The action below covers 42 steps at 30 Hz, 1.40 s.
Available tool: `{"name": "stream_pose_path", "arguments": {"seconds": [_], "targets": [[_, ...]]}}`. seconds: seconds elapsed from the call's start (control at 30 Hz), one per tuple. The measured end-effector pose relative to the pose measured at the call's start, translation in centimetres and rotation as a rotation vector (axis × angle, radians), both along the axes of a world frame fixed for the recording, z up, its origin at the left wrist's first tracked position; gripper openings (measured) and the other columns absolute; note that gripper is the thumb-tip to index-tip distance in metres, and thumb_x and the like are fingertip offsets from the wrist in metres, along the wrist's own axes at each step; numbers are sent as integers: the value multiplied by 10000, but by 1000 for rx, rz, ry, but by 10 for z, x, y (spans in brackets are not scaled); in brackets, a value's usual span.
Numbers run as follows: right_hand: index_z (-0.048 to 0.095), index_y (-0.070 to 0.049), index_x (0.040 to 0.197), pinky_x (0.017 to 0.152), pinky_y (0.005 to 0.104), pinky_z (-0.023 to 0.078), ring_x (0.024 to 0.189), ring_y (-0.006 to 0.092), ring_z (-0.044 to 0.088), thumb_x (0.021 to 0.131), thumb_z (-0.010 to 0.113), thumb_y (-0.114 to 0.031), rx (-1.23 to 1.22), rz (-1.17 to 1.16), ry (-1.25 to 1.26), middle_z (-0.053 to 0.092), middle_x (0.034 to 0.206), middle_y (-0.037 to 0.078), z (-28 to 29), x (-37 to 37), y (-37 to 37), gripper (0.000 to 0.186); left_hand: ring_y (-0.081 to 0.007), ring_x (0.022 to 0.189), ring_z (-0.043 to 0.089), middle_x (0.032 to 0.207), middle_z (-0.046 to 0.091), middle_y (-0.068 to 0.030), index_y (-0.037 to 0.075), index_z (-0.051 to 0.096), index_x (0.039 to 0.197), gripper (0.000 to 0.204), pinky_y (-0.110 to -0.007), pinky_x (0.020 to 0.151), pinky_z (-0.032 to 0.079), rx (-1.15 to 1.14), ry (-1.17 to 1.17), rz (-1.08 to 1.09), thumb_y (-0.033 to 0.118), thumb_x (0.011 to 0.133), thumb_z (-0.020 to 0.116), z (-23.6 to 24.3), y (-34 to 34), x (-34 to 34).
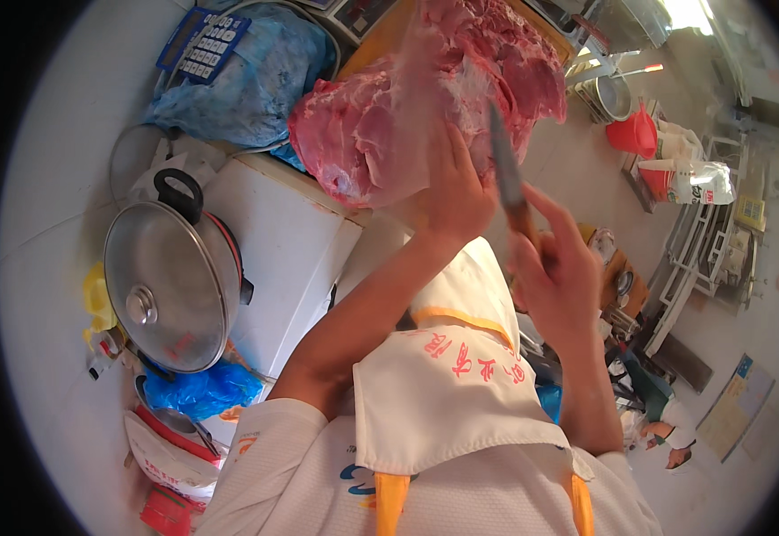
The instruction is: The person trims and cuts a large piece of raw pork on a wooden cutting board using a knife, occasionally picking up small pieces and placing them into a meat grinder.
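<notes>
A large slab of raw pink meat (pixel 354 134) lies on a wooden board (pixel 368 37) at the top of the view. My left hand (pixel 452 192) rests against its near part, fingers stretched out and fairly close together. Above those fingers is a pale, blurred, translucent strip that I cannot make out. My right hand (pixel 552 268) is closed round the wooden handle of a long knife (pixel 503 143). The blade points up over the meat, just right of my left hand.
Left are a lidded pot (pixel 171 281), blue bags (pixel 251 89), a keypad (pixel 202 43) and a pale counter edge (pixel 322 241). On the right are a red container (pixel 631 134), metal pans (pixel 608 96) and a white rack (pixel 680 295). A person (pixel 671 433) is at lower right.
</notes>
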State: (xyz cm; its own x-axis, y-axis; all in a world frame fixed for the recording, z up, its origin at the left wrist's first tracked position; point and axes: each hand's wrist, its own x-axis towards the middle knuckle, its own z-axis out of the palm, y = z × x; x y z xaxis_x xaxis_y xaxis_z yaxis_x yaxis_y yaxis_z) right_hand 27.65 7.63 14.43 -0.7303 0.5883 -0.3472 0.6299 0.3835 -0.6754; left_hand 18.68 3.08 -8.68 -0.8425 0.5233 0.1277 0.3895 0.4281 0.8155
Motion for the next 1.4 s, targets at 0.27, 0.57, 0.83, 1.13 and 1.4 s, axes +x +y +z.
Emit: {"name": "stream_pose_path", "arguments": {"seconds": [0.27, 0.57, 0.83, 1.13, 1.4], "targets": [[620, -92, 1336, 912, 624, 543, 1073, 539, 707, 980, 651, -225, 207, 290, -64, 765, 1038, 280, -106, -116, -9, 381, -492, 1651, 221, 1776, 218, -338, -116, 151, 1712, 1110, -578, 1359, 176, -37, 46, 93, 377, 925, 757, 1, 20, 33], [567, 17, 1122, 677, 576, 615, 765, 496, 758, 880, 726, -99, 479, 368, -46, 731, 800, 303, -132, -104, -38, 312, -521, 1630, 285, 1783, 224, -336, -119, 154, 1713, 1120, -634, 1323, 234, -279, 105, 15, 472, 967, 746, 18, 29, 33], [551, -15, 1079, 586, 504, 617, 654, 443, 759, 901, 731, -117, 488, 377, -71, 734, 724, 237, -138, -97, -36, 274, -544, 1604, 322, 1758, 243, -373, -146, 189, 1690, 1129, -627, 1318, 261, -222, 152, 19, 438, 924, 777, 18, 31, 28], [572, 8, 1106, 608, 484, 638, 695, 418, 786, 904, 706, -91, 423, 398, -199, 755, 768, 258, -134, -100, -38, 261, -567, 1591, 319, 1753, 208, -403, -163, 164, 1683, 1168, -614, 1329, 255, -194, 125, 8, 400, 884, 804, 14, 37, 31], [565, 109, 1329, 660, 483, 648, 758, 421, 797, 866, 704, -51, 330, 433, -271, 768, 816, 259, -119, -88, -40, 509, -573, 1614, 265, 1746, 196, -417, -171, 164, 1676, 1167, -631, 1332, 231, -98, 120, -20, 350, 863, 820, 10, 40, 32]]}}
